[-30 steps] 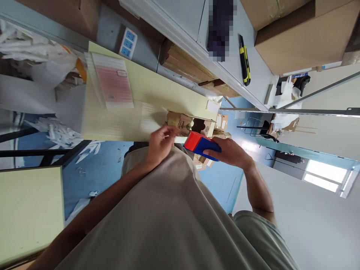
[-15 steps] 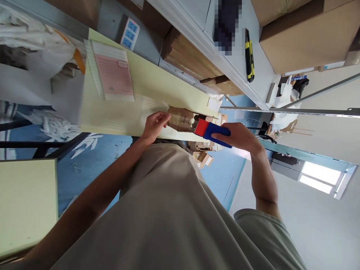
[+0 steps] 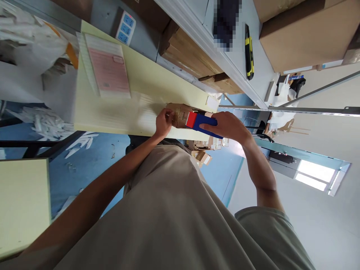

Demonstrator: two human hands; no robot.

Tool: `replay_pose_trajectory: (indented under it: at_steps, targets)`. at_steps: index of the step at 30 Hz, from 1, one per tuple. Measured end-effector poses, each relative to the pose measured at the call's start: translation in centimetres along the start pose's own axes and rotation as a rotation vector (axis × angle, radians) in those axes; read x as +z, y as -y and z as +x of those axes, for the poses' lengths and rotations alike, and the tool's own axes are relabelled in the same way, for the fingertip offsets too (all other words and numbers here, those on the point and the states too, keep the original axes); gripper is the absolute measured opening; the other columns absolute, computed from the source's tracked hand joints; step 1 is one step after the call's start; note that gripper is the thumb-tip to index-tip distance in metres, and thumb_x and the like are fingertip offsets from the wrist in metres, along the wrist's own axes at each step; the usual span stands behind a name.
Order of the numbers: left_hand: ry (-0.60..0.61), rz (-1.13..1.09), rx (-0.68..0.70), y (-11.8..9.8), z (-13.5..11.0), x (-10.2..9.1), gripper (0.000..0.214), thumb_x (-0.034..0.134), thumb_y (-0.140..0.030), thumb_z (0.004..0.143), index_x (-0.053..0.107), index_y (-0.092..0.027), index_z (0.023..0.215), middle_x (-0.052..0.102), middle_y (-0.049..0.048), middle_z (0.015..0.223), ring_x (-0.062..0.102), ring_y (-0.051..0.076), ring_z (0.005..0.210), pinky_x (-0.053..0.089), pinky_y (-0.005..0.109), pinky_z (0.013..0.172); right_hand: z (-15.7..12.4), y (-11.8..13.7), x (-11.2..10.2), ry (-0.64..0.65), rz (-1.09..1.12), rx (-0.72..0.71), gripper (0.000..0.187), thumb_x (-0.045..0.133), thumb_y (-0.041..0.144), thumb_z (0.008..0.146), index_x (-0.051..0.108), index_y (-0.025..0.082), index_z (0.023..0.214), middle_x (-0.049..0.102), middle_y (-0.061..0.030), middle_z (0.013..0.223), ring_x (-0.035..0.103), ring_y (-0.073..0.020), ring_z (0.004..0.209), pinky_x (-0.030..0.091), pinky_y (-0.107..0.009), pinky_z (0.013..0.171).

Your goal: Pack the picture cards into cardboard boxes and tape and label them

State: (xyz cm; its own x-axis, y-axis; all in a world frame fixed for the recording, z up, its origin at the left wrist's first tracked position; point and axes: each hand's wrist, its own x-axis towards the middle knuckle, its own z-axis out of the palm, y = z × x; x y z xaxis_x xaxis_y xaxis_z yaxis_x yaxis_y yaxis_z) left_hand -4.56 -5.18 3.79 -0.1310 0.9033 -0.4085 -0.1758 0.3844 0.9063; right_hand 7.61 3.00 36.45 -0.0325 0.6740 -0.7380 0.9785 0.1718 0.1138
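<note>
A small brown cardboard box sits on the near edge of a pale yellow table. My left hand is closed, its fingers pinched on the box's left end. My right hand grips a red and blue tape dispenser and holds its red end against the box's side. My beige shirt fills the lower part of the view.
A pink printed sheet in a clear sleeve lies on the table's far left. A power strip is behind it. Flat cardboard is stacked beside the table. A yellow and black utility knife and a big carton rest on a grey shelf.
My right hand has carried the dispenser up from my waist onto the box. My left hand has moved to the box's left end and closed on it.
</note>
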Motion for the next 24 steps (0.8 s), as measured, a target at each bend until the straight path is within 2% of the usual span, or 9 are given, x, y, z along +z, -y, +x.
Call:
replay_pose_trajectory:
  at_steps: [4,7,9,11,13,14,16,19,24]
  targets:
    - [-0.041,0.145,0.105,2.6,-0.2,-0.3,0.035,0.067,-0.057,0.110,0.070,-0.022,0.111,0.074,0.0077,0.106,0.069,0.017,0.081,0.055,0.038,0.083,-0.5,0.9,-0.4,0.050,-0.055,0.010,0.059,0.064,0.077,0.106,0.076,0.021,0.094,0.071,-0.0070,0.078,0.067,-0.0232,0.077,0.041,-0.035,0.072]
    - [-0.009,0.184,0.142,2.9,-0.6,-1.8,0.052,0.069,-0.066,0.107,0.066,-0.023,0.137,0.076,0.0113,0.118,0.074,0.021,0.089,0.061,0.040,0.085,-0.9,1.5,-0.5,0.072,-0.097,0.018,0.055,0.063,0.073,0.107,0.076,0.021,0.094,0.073,-0.0075,0.080,0.067,-0.0231,0.077,0.038,-0.034,0.071]
    - [0.096,0.193,0.264,1.6,-1.2,-3.1,0.079,0.075,-0.072,0.101,0.054,-0.023,0.159,0.071,0.0178,0.146,0.076,0.029,0.119,0.064,0.045,0.099,-1.2,1.7,-0.5,0.075,-0.118,0.018,0.053,0.063,0.071,0.108,0.077,0.021,0.096,0.074,-0.0080,0.082,0.067,-0.0234,0.079,0.037,-0.033,0.071]
    - [0.261,0.241,0.429,-0.6,-1.8,-4.1,0.115,0.086,-0.080,0.088,0.037,-0.023,0.176,0.053,0.0235,0.173,0.059,0.041,0.155,0.056,0.056,0.123,-1.4,1.9,-0.5,0.067,-0.135,0.013,0.052,0.064,0.070,0.107,0.078,0.021,0.100,0.075,-0.0085,0.084,0.068,-0.0240,0.080,0.037,-0.033,0.070]
    - [0.424,0.302,0.560,-2.8,-2.1,-4.4,0.139,0.092,-0.084,0.078,0.025,-0.022,0.183,0.038,0.0260,0.184,0.040,0.049,0.170,0.042,0.065,0.136,-1.6,2.2,-0.5,0.057,-0.154,0.009,0.053,0.063,0.070,0.107,0.080,0.020,0.103,0.076,-0.0094,0.086,0.070,-0.0250,0.082,0.037,-0.033,0.071]
    - [0.479,0.328,0.606,-3.7,-2.1,-4.3,0.142,0.093,-0.083,0.078,0.023,-0.022,0.185,0.035,0.0258,0.186,0.036,0.051,0.172,0.038,0.067,0.138,-1.7,2.3,-0.5,0.055,-0.166,0.007,0.054,0.063,0.070,0.107,0.080,0.020,0.104,0.077,-0.0099,0.086,0.070,-0.0255,0.083,0.037,-0.033,0.071]
    - [0.535,0.362,0.665,-5.0,-1.8,-3.7,0.135,0.093,-0.075,0.082,0.023,-0.023,0.185,0.040,0.0242,0.184,0.036,0.050,0.172,0.034,0.068,0.140,-1.9,2.8,-0.5,0.055,-0.189,0.002,0.054,0.062,0.070,0.107,0.081,0.019,0.107,0.078,-0.0109,0.088,0.071,-0.0260,0.084,0.038,-0.033,0.072]
    - [0.528,0.390,0.707,-5.6,-1.1,-2.5,0.122,0.094,-0.060,0.087,0.029,-0.024,0.183,0.052,0.0228,0.175,0.047,0.048,0.166,0.038,0.066,0.138,-2.2,3.6,-0.6,0.066,-0.217,-0.004,0.053,0.062,0.067,0.109,0.082,0.018,0.111,0.079,-0.0119,0.092,0.072,-0.0260,0.085,0.040,-0.033,0.073]
    - [0.549,0.410,0.753,-5.9,-0.6,-1.5,0.111,0.088,-0.050,0.091,0.033,-0.019,0.181,0.051,0.0257,0.173,0.052,0.045,0.160,0.045,0.061,0.132,-2.8,4.7,-0.7,0.073,-0.241,-0.009,0.051,0.062,0.064,0.111,0.083,0.018,0.117,0.081,-0.0136,0.098,0.073,-0.0270,0.088,0.043,-0.034,0.075]
